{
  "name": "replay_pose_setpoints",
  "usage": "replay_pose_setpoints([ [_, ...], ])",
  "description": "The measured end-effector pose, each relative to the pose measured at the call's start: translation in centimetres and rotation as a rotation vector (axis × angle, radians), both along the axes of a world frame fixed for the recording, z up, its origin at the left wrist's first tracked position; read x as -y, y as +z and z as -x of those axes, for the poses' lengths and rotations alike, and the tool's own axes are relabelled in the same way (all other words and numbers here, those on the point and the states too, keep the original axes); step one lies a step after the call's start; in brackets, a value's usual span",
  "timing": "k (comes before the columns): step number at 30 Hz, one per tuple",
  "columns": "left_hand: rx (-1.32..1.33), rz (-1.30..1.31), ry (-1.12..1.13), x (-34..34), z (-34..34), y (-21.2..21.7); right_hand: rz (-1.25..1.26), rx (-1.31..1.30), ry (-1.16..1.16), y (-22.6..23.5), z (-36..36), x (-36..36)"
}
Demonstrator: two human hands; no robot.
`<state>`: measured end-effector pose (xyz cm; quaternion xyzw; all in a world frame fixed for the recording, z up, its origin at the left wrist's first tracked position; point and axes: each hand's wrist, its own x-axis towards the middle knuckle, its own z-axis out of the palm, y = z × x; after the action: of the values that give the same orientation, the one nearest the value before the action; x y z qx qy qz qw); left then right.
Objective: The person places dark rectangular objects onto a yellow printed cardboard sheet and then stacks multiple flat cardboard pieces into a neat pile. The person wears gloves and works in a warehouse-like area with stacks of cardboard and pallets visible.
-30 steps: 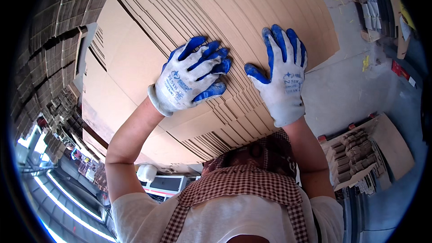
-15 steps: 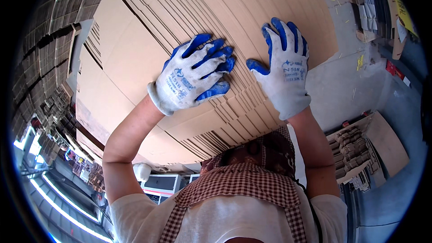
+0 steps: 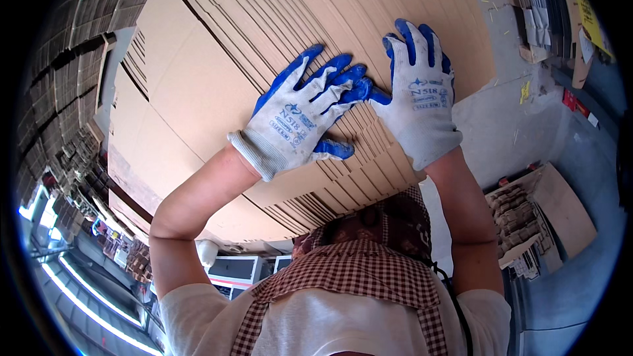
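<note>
Flat brown cardboard sheets (image 3: 178,86) lie fanned out in front of me, their edges overlapping like steps from left to right. My left hand (image 3: 297,112), in a white knit glove with blue coated fingers, rests on the stepped edges with its fingers stretched out. To its right, my right hand (image 3: 418,95), in a matching glove, lies on the cardboard with its fingers apart and pointing away from me. The left fingertips meet the right thumb, or nearly so. Neither hand grips a sheet. The near ends of the sheets reach my checked apron (image 3: 356,260).
Tall stacks of folded cardboard (image 3: 99,6) stand along the left. At the lower right, an open carton (image 3: 527,217) holds bundled brown pieces. More stacked sheets (image 3: 527,10) stand at the upper right, by grey floor (image 3: 488,132) with yellow scraps.
My left hand has slid right across the sheet edges, toward the right thumb, and its fingers have stretched out. My right hand has shifted only slightly.
</note>
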<state>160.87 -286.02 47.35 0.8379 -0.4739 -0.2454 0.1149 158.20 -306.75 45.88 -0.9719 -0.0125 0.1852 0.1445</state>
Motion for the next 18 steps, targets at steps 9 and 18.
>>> replay_pose_setpoints([
  [9,-0.026,-0.057,-0.009,-0.4,0.4,0.6,-0.008,-0.027,0.000,0.1,0.1,0.5],
  [18,-0.048,-0.113,0.012,-0.3,-0.4,2.6,-0.063,-0.014,-0.006,-0.5,-0.1,0.8],
])
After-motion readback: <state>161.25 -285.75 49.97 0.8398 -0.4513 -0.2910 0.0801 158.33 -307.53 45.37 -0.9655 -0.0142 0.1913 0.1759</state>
